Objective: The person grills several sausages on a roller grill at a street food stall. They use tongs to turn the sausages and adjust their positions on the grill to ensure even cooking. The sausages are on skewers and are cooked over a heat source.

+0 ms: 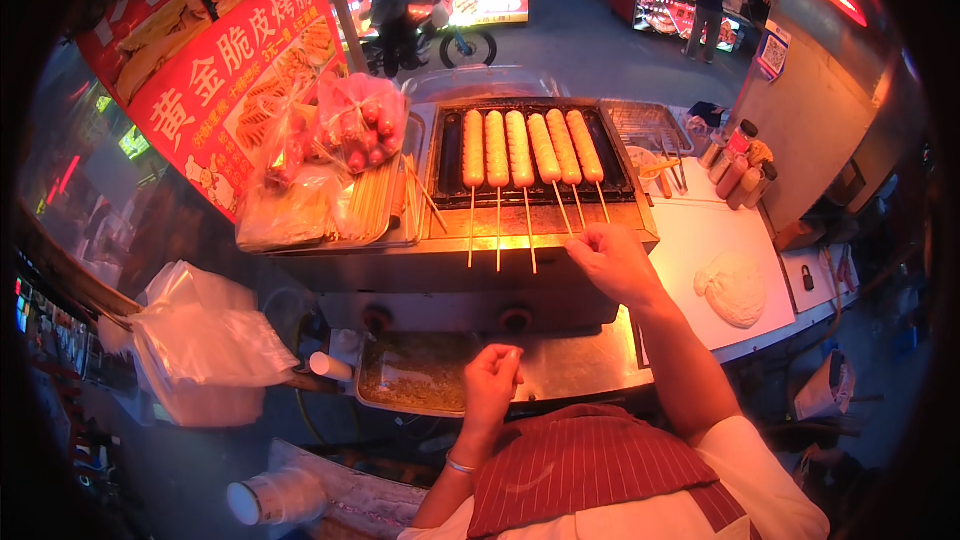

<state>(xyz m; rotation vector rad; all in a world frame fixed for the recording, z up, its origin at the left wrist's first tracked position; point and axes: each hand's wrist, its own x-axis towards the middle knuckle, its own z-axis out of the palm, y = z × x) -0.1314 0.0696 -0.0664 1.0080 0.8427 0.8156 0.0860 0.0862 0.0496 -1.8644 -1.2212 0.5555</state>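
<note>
Several skewered sausages [519,150] lie side by side on a dark grill [450,142], their wooden sticks pointing towards me over its front edge. My right hand [611,259] pinches the end of one stick [564,214], the fourth from the left. Held low in front of the grill's control knobs [516,319], my left hand [495,375] has curled fingers and shows nothing in them. Left of the grill are bundled wooden skewers [371,202] and a plastic bag of red sausages [366,124].
Sauce bottles [731,172], tongs [679,174] and a pale lump resembling dough [735,289] occupy the white board [682,240] at right. Plastic bags [210,345] hang at left. A metal tray [412,375] lies below the grill. Beyond are a person on a two-wheeler [397,4] and another person standing [706,7].
</note>
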